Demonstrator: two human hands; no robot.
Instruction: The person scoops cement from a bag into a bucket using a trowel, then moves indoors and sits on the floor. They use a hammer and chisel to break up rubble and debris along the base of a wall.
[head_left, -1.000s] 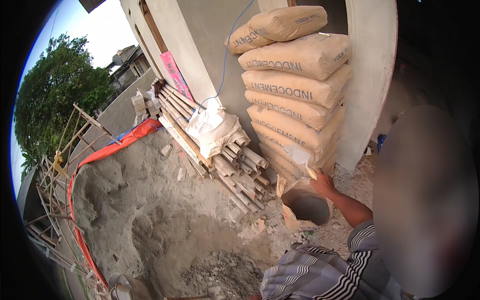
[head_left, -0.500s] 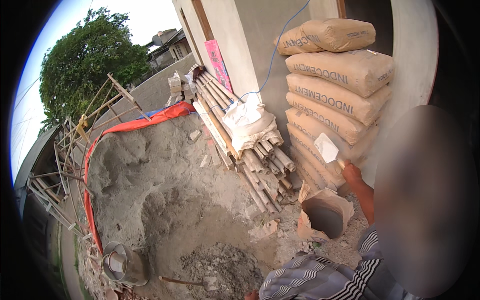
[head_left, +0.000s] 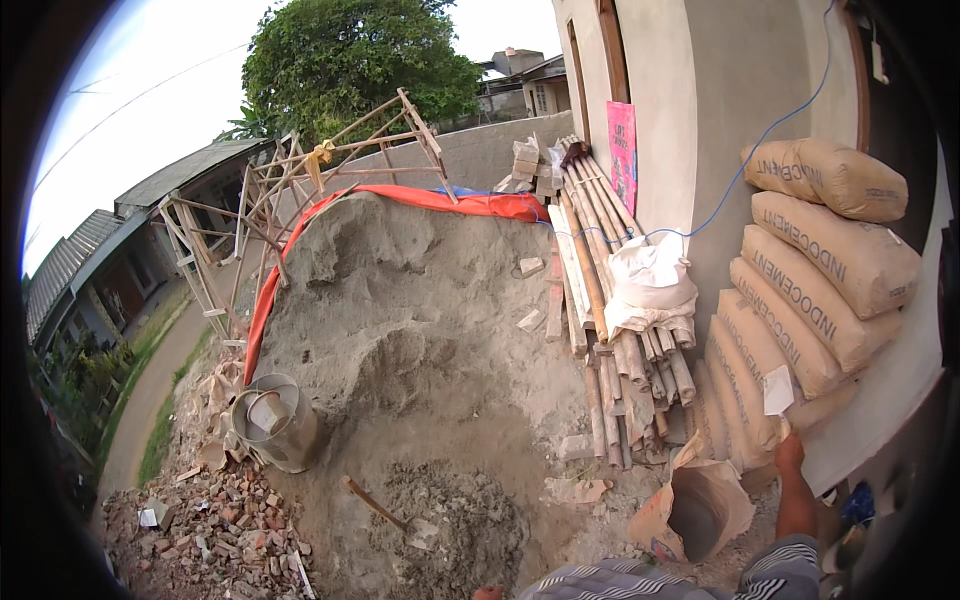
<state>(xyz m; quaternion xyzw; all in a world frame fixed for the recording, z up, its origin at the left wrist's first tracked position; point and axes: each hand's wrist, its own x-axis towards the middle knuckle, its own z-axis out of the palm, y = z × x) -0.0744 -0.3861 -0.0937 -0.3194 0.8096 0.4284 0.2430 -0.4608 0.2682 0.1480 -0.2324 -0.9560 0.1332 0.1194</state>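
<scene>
My right hand (head_left: 789, 453) is closed round the handle of a trowel (head_left: 777, 391). Its pale, flat blade points up, in front of the lower cement sacks (head_left: 800, 335). Just left of that arm, an opened paper sack (head_left: 655, 520) stands with its mouth up and grey material inside. At the bottom edge, beside grey striped cloth (head_left: 620, 582), a sliver of my left hand (head_left: 488, 594) shows; its fingers are cut off from view. A long-handled tool (head_left: 376, 503) lies with its blade on a heap of grey mix (head_left: 460, 530).
A large sand pile (head_left: 400, 270) with an orange tarp (head_left: 470, 203) fills the middle. Bundled bamboo poles (head_left: 650, 365) lie beside the wall (head_left: 660, 150). A bucket (head_left: 285, 440) stands at the left, above brick rubble (head_left: 220, 530). A wooden frame (head_left: 245, 225) leans behind.
The view has turned left and levelled, so the scene sits further right. A large blurred patch at the right is gone. The trowel remains in my right hand.
</scene>
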